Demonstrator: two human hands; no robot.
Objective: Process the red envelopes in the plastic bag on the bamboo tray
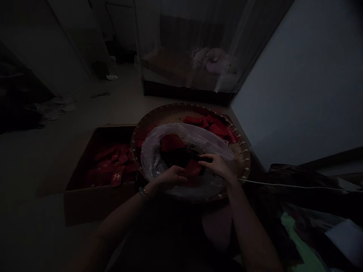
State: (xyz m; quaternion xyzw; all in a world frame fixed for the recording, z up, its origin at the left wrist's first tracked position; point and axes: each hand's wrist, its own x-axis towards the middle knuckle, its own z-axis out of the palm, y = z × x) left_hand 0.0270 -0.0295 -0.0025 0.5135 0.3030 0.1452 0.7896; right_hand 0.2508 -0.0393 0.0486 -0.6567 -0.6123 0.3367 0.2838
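Observation:
A small red packet (193, 168) lies between my two hands, above the opening of a clear plastic bag (151, 145). My left hand (171, 175) has its fingers closed on the packet's lower left side. At the upper right edge, my right hand (217, 166) curves its thumb and fingers onto the same packet. Inside the bag, a stack of red packets (172, 142) sits beyond my left hand. The bag rests on a round woven bamboo tray (167, 119). Dim light obscures details at the fingertips.
More red packets (218, 126) are piled on the tray's far right. A cardboard box (96, 202) holding many red packets stands to the left. A white cord (283, 184) runs right from the tray. A pale wall (306, 83) rises at right, with clothes or bags below it.

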